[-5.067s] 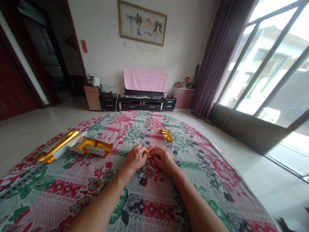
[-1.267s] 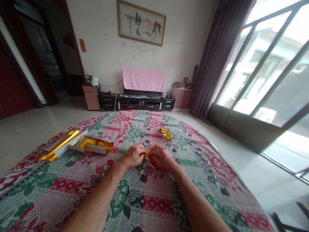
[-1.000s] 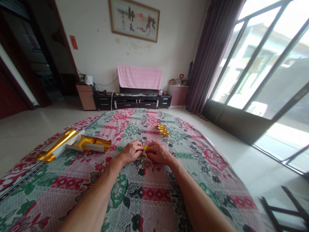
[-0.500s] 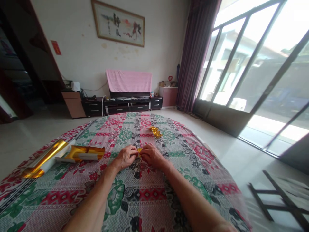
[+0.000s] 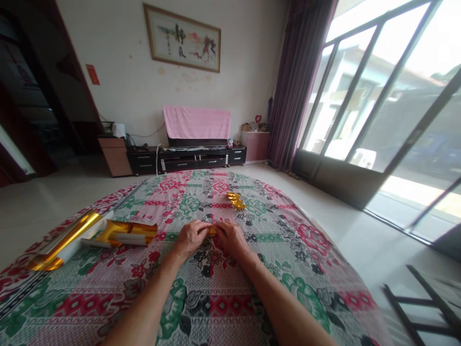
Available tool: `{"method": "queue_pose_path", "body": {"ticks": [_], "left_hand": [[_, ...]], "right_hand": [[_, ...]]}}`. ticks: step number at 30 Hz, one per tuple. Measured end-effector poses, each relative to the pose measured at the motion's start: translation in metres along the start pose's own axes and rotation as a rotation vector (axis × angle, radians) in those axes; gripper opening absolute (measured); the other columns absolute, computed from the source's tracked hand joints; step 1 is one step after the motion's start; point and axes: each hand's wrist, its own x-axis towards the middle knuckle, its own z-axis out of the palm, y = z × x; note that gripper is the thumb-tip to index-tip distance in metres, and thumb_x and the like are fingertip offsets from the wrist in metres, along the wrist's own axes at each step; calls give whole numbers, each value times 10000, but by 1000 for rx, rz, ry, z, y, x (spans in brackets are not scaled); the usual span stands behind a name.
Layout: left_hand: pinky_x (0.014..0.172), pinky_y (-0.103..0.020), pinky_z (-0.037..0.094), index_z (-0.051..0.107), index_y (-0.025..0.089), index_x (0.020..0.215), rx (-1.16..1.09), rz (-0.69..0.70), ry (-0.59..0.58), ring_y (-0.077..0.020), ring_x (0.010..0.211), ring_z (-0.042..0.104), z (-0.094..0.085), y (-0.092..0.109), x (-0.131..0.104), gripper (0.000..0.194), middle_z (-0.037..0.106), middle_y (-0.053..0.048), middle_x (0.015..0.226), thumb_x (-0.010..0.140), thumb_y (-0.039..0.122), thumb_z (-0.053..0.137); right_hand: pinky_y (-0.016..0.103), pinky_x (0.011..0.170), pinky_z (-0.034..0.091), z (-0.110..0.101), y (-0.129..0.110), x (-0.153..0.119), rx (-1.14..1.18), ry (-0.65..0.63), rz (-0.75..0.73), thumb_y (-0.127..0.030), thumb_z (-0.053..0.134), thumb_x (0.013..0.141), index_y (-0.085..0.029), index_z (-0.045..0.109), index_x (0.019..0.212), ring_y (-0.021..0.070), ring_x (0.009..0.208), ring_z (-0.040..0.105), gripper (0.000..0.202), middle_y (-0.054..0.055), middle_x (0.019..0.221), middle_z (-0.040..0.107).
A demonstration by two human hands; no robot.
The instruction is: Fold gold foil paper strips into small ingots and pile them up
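Between my two hands is a small piece of gold foil paper (image 5: pixel 213 231), partly covered by the fingers. My left hand (image 5: pixel 192 237) pinches its left end, and my right hand (image 5: pixel 230 236) pinches the right end. Both hands are low over the patterned tablecloth (image 5: pixel 237 269). Just beyond them lies a short row of folded gold foil pieces (image 5: pixel 236 201). Over to the left are gold foil sheets (image 5: pixel 126 233) with white undersides, partly curled, beside a longer rolled gold sheet (image 5: pixel 72 240).
Past the table's far edge stands a low black TV cabinet (image 5: pixel 194 161) with a pink cloth (image 5: pixel 198 122) over the screen. A dark-framed stool or chair (image 5: pixel 421 300) is on the floor at the right, below the glass doors (image 5: pixel 360 96).
The view has shifted slightly, so the scene sits a little further right and lower. My fingers have moved a little on the foil piece, which now shows more of its gold face.
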Motion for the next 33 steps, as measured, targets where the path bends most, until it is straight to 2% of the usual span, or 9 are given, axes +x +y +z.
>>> {"method": "queue_pose_path", "body": {"ticks": [5,9,12,23,28,33], "left_hand": [[654,-200,447,671,190,907,-20,-149,6,-112,689,587,1,3,4,215,654,-9,763,740,209,537],[629,-196,440,677,198,892,-52,-207,0,-104,644,578,3,1,6,210,646,9,717,718,234,564],[610,-194,437,682,200,881,-56,-224,-3,-104,633,577,3,0,7,208,647,12,703,708,245,575],[611,-198,427,679,198,870,31,-230,8,-101,629,574,5,0,8,193,657,2,717,710,253,588],[614,-199,417,675,192,835,69,-238,10,-103,630,573,4,4,8,156,656,0,702,716,240,587],[613,-205,409,674,195,791,65,-258,0,-110,632,579,2,7,7,135,661,-3,696,724,270,584]], "right_hand": [[210,730,383,3,1,1,-3,4,41,-183,469,834,-203,638,931,137,787,572,196,34,832,655],[220,748,378,4,2,0,-16,58,86,-186,475,831,-199,637,903,143,799,563,178,34,821,652],[221,737,375,4,2,-1,-33,78,115,-182,499,810,-197,638,881,147,795,552,157,36,811,642],[218,700,352,3,0,1,-80,28,115,-157,471,809,-194,640,854,139,750,536,178,34,776,622],[228,711,339,3,-5,3,-169,-14,163,-163,472,812,-197,637,890,150,778,520,185,46,802,604],[248,714,335,5,-7,3,-216,-28,145,-174,469,818,-217,628,935,164,795,508,202,48,828,593]]}}
